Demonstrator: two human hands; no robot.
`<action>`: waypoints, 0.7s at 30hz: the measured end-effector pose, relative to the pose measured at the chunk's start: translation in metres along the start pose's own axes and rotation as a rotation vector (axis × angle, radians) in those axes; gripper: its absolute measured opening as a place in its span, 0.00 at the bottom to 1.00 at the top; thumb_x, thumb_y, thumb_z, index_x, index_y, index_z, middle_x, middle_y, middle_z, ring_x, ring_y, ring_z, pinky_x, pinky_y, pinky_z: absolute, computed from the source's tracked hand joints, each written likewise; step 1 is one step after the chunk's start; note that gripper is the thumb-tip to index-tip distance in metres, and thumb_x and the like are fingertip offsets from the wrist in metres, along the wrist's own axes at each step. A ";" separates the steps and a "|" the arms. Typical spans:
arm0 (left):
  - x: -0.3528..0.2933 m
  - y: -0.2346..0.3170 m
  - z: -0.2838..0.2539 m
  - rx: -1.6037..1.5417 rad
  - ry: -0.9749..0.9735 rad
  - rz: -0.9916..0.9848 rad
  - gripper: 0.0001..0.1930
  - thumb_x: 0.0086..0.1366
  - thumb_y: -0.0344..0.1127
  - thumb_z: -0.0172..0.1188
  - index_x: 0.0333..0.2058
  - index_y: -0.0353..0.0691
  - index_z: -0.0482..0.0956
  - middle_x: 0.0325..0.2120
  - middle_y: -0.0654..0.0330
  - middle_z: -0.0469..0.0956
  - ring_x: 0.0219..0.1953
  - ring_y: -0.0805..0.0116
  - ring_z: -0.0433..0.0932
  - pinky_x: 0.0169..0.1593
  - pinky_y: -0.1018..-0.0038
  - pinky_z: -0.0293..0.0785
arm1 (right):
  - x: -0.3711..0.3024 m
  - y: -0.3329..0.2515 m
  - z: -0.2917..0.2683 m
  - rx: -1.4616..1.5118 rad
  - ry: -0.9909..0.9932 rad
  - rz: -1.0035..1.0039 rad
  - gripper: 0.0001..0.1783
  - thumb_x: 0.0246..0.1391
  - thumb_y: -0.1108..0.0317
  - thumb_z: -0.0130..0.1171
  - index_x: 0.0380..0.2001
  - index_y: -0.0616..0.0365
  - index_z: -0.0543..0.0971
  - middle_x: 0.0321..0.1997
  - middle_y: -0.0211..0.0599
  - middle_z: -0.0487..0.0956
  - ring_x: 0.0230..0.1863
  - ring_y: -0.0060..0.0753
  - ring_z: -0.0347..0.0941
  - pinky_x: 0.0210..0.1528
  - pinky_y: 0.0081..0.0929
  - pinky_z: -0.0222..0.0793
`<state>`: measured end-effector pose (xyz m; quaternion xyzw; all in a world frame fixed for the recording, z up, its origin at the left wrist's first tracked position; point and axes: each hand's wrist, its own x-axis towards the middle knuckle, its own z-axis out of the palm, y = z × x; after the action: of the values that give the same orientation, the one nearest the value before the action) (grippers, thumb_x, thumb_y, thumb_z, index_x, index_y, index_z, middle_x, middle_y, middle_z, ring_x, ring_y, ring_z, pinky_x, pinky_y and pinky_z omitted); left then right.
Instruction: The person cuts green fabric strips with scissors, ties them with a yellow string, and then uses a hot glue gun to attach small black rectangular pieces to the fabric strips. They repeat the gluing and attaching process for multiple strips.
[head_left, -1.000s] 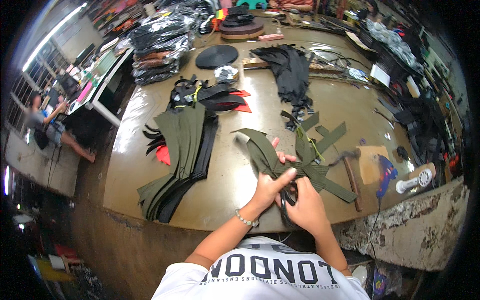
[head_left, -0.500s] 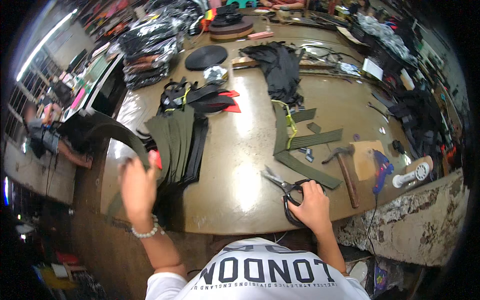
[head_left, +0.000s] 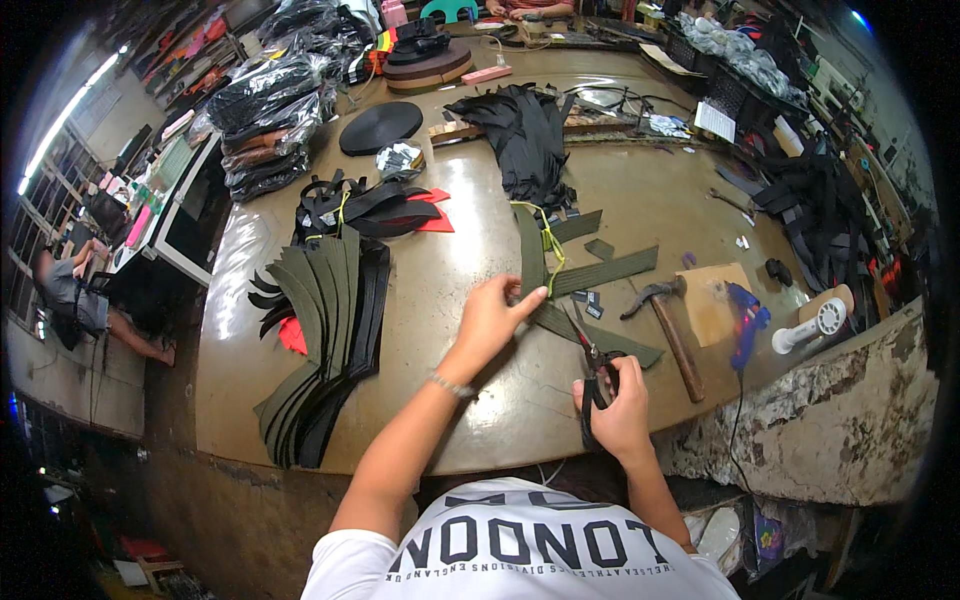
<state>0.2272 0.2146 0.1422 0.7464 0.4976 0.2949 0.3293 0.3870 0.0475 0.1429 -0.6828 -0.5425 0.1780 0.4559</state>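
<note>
My left hand (head_left: 492,318) is at the near left end of an olive-green webbing strap (head_left: 610,336), thumb on top and fingers at its edge, partly hidden. My right hand (head_left: 621,405) is closed round the black handles of a pair of scissors (head_left: 592,352). Their blades point away from me and lie over the same strap. More green webbing (head_left: 610,271) spreads beyond, with a yellow tie (head_left: 551,245) on it. Small dark pieces (head_left: 589,304) lie beside the blades. At the left, a fanned bundle of green and black straps (head_left: 325,310) hangs over the table edge.
A hammer (head_left: 673,335), a blue glue gun (head_left: 744,325) and a white cylindrical object (head_left: 815,325) lie at the right. Black straps (head_left: 522,135) are heaped farther off. Rolls of webbing (head_left: 380,128) and plastic-wrapped stacks (head_left: 270,130) stand at the far left. Another person's hands (head_left: 515,10) show at the far edge.
My left hand has moved right from the left-hand strap bundle to the green strap. The bundle's lifted straps have dropped down. The scissors have swung upright, with their blades now over the strap.
</note>
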 end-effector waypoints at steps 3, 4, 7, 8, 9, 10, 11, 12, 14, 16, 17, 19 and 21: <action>0.017 -0.014 0.021 -0.221 -0.031 -0.154 0.18 0.60 0.45 0.68 0.30 0.33 0.76 0.28 0.53 0.82 0.27 0.70 0.79 0.30 0.76 0.72 | 0.007 -0.002 -0.007 -0.195 0.036 -0.068 0.25 0.43 0.58 0.72 0.36 0.64 0.72 0.35 0.45 0.73 0.36 0.46 0.74 0.36 0.36 0.70; 0.015 -0.015 0.021 -0.323 0.045 -0.180 0.14 0.61 0.39 0.67 0.28 0.39 0.71 0.26 0.58 0.81 0.26 0.76 0.77 0.26 0.81 0.68 | 0.010 -0.002 -0.009 -0.233 0.005 -0.054 0.25 0.43 0.56 0.72 0.35 0.63 0.73 0.35 0.44 0.73 0.36 0.45 0.75 0.36 0.36 0.70; -0.003 -0.006 0.015 -1.039 0.077 -0.251 0.11 0.66 0.37 0.61 0.33 0.41 0.68 0.25 0.61 0.80 0.26 0.76 0.78 0.27 0.75 0.70 | 0.018 -0.006 -0.008 -0.303 -0.074 -0.019 0.25 0.42 0.52 0.72 0.33 0.62 0.75 0.34 0.41 0.75 0.36 0.45 0.76 0.37 0.36 0.71; -0.008 -0.001 0.014 -1.204 0.105 -0.256 0.06 0.69 0.33 0.56 0.38 0.44 0.67 0.32 0.61 0.80 0.30 0.78 0.78 0.31 0.77 0.71 | 0.020 -0.008 -0.006 -0.299 -0.089 -0.017 0.25 0.42 0.51 0.72 0.33 0.61 0.76 0.33 0.41 0.75 0.36 0.44 0.76 0.37 0.36 0.71; -0.014 0.004 0.011 -1.231 0.159 -0.270 0.06 0.69 0.33 0.56 0.38 0.44 0.67 0.33 0.62 0.80 0.32 0.77 0.78 0.33 0.77 0.71 | 0.022 -0.011 -0.004 -0.286 -0.113 -0.018 0.26 0.42 0.50 0.72 0.32 0.61 0.76 0.33 0.40 0.75 0.35 0.44 0.76 0.37 0.36 0.71; -0.019 0.007 0.009 -1.284 0.179 -0.281 0.06 0.69 0.34 0.56 0.38 0.44 0.68 0.34 0.63 0.80 0.34 0.77 0.78 0.35 0.77 0.72 | 0.023 -0.013 -0.002 -0.262 -0.118 -0.038 0.26 0.42 0.50 0.73 0.33 0.61 0.76 0.33 0.41 0.75 0.34 0.45 0.75 0.36 0.36 0.71; -0.023 0.010 0.007 -1.347 0.202 -0.262 0.06 0.69 0.34 0.57 0.38 0.44 0.68 0.35 0.63 0.80 0.36 0.77 0.78 0.37 0.77 0.72 | 0.024 -0.016 0.000 -0.265 -0.104 -0.066 0.26 0.42 0.50 0.72 0.33 0.62 0.76 0.33 0.41 0.75 0.34 0.45 0.75 0.36 0.36 0.71; -0.027 0.011 0.004 -1.348 0.197 -0.262 0.06 0.69 0.34 0.56 0.40 0.43 0.69 0.37 0.65 0.80 0.41 0.77 0.78 0.43 0.77 0.72 | 0.024 -0.019 0.002 -0.262 -0.101 -0.088 0.27 0.42 0.50 0.72 0.33 0.62 0.76 0.33 0.41 0.75 0.34 0.45 0.75 0.36 0.37 0.71; -0.032 0.012 0.001 -1.448 0.172 -0.253 0.06 0.70 0.35 0.55 0.42 0.43 0.70 0.39 0.64 0.79 0.41 0.76 0.77 0.45 0.76 0.73 | 0.024 -0.024 0.005 -0.255 -0.084 -0.122 0.26 0.41 0.51 0.73 0.32 0.63 0.76 0.33 0.42 0.75 0.34 0.46 0.75 0.36 0.37 0.71; -0.036 0.012 0.000 -1.510 0.164 -0.248 0.08 0.70 0.36 0.53 0.44 0.41 0.70 0.41 0.61 0.78 0.43 0.73 0.77 0.49 0.73 0.73 | 0.024 -0.028 0.009 -0.242 -0.041 -0.163 0.26 0.41 0.51 0.73 0.32 0.63 0.76 0.32 0.43 0.75 0.34 0.47 0.75 0.36 0.37 0.71; -0.038 0.013 0.000 -1.521 0.157 -0.247 0.10 0.71 0.36 0.51 0.46 0.38 0.70 0.43 0.58 0.78 0.45 0.70 0.77 0.52 0.71 0.73 | 0.024 -0.029 0.011 -0.238 -0.047 -0.163 0.26 0.40 0.51 0.73 0.31 0.62 0.76 0.32 0.42 0.75 0.35 0.47 0.75 0.36 0.38 0.71; -0.041 0.016 0.001 -1.605 0.114 -0.230 0.16 0.73 0.40 0.46 0.50 0.34 0.70 0.47 0.53 0.77 0.50 0.65 0.75 0.58 0.66 0.70 | 0.023 -0.029 0.017 -0.214 -0.039 -0.200 0.26 0.40 0.50 0.73 0.31 0.61 0.76 0.32 0.41 0.74 0.36 0.48 0.74 0.37 0.40 0.71; -0.045 0.021 0.004 -1.752 0.032 -0.189 0.23 0.74 0.44 0.41 0.55 0.30 0.68 0.52 0.49 0.74 0.57 0.61 0.72 0.63 0.62 0.65 | 0.021 -0.027 0.024 -0.226 -0.043 -0.235 0.24 0.39 0.52 0.73 0.28 0.59 0.76 0.30 0.41 0.74 0.35 0.48 0.74 0.35 0.40 0.71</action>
<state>0.2268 0.1659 0.1514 0.1771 0.1569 0.5525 0.7992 0.3612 0.0763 0.1579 -0.6575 -0.6450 0.0756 0.3821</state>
